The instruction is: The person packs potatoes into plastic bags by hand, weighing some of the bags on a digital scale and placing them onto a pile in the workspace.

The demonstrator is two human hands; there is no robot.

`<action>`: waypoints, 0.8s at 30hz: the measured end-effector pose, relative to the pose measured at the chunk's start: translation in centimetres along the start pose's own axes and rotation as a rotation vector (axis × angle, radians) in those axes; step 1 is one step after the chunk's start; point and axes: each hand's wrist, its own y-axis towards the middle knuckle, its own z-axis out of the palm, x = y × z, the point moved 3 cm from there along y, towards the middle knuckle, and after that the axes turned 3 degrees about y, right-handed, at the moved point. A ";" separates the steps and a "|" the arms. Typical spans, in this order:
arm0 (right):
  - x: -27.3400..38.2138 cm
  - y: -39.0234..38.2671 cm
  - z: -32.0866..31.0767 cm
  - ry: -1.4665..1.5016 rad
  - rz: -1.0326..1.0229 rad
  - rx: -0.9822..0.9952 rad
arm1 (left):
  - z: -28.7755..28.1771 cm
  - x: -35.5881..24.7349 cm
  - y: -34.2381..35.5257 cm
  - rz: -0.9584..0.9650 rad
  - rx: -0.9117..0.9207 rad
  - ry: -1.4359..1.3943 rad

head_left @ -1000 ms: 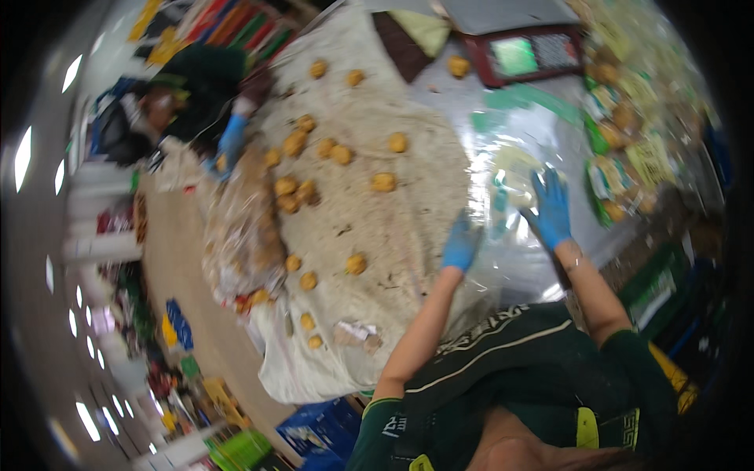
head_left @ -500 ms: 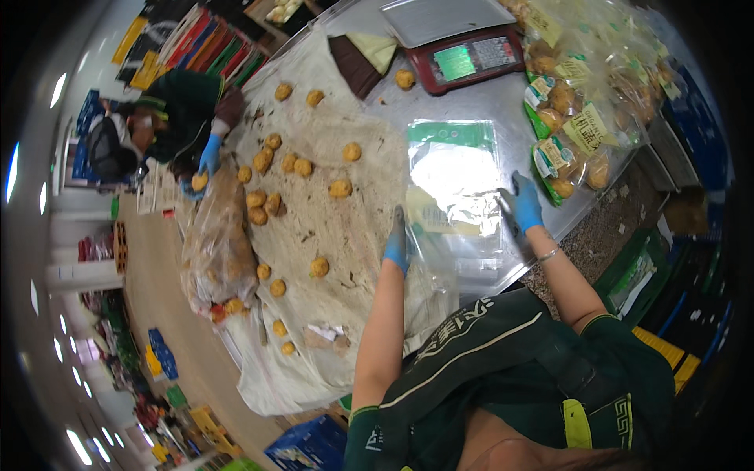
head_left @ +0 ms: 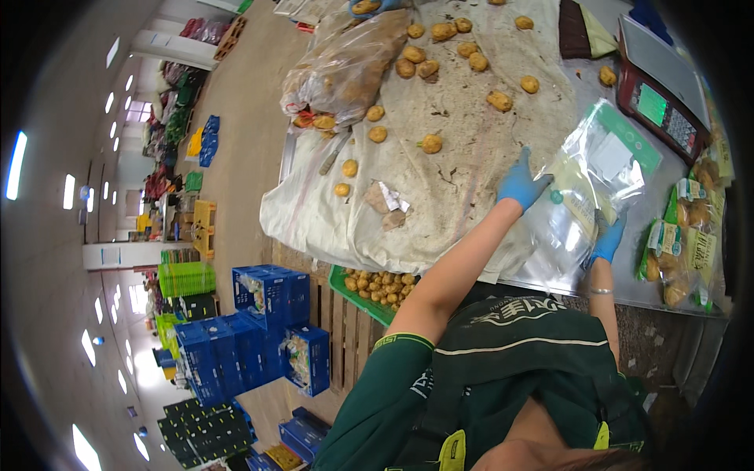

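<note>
A clear plastic bag point(head_left: 577, 177) with a green band at its far end lies flat on the metal table point(head_left: 640, 271), its near part wrinkled and shiny. My left hand point(head_left: 524, 184), in a blue glove, is at the bag's left side over the pale cloth, fingers stretched out. My right hand point(head_left: 609, 237), also gloved, rests at the bag's near right edge with thumb and fingers apart; part of it is hard to make out against the plastic. Loose potatoes point(head_left: 499, 100) are scattered on the soiled white cloth point(head_left: 463, 180) to the left.
A red scale point(head_left: 658, 110) stands at the far right, with packed potato bags point(head_left: 675, 247) nearer. A large clear sack point(head_left: 342, 74) lies at the far left, beside a co-worker's gloved hand point(head_left: 377, 8). Below the table edge is a green crate point(head_left: 353, 298) of potatoes; blue crates point(head_left: 236, 345) stand left.
My view has swung left, so the table appears turned and shifted right. The left hand has moved farther up along the bag's side. The right hand stays near the bag's right edge.
</note>
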 end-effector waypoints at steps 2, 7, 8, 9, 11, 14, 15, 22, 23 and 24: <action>0.0 -0.1 0.7 0.053 0.122 -0.002 | -1.6 2.1 -1.9 0.088 -0.067 0.063; -0.7 -0.9 -2.6 0.484 0.576 0.086 | -2.9 11.6 -12.3 0.140 -0.238 0.404; -1.1 -0.9 -4.9 0.282 0.453 0.128 | -3.2 13.5 -14.2 0.078 -0.224 0.457; -1.6 -1.3 -6.7 0.082 0.324 0.192 | -3.3 15.4 -16.2 0.074 -0.253 0.454; -1.7 -2.8 -10.0 -0.191 -0.121 0.189 | -3.6 18.6 -19.0 0.064 -0.308 0.453; 1.4 -4.5 -11.5 -0.198 -0.068 0.294 | -3.0 18.1 -18.6 0.024 -0.438 0.356; 3.7 -5.4 -10.8 -0.382 -0.150 0.356 | -2.8 18.3 -18.7 0.026 -0.486 0.349; 3.1 -5.0 -10.4 -0.495 -0.312 0.375 | -3.1 18.2 -18.8 0.060 -0.440 0.293; 2.2 -4.6 -10.3 -0.466 -0.355 0.382 | -2.1 19.2 -18.4 0.026 -0.559 0.393; 2.7 -4.6 -10.1 -0.540 -0.303 0.402 | -1.6 19.9 -18.4 0.042 -0.618 0.370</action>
